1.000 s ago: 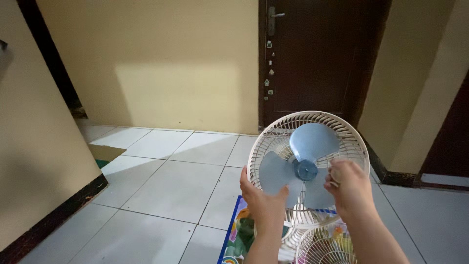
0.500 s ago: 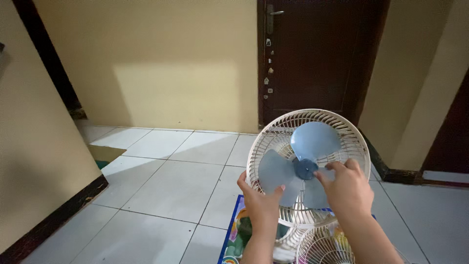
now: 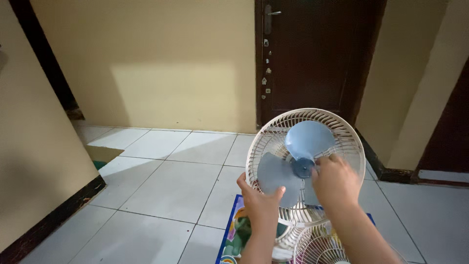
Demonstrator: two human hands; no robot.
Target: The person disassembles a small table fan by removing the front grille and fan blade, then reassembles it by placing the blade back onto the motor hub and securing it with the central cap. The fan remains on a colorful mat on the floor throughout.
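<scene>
We've got our left hand [image 3: 261,198] clamped on the lower rim of the white fan guard [image 3: 305,166], bracing it upright above the tiled floor [image 3: 161,190], while our right hand [image 3: 334,181] pinches the blue fan blade [image 3: 295,164] at its hub.

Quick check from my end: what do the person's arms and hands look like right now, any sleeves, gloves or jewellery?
Both hands are bare: no gloves on the left hand or the right hand. Both forearms show uncovered down to the bottom edge of the picture, with no sleeve in sight. No watch, bracelet or ring is visible on either one. Fingernails are too blurred to describe.
</scene>
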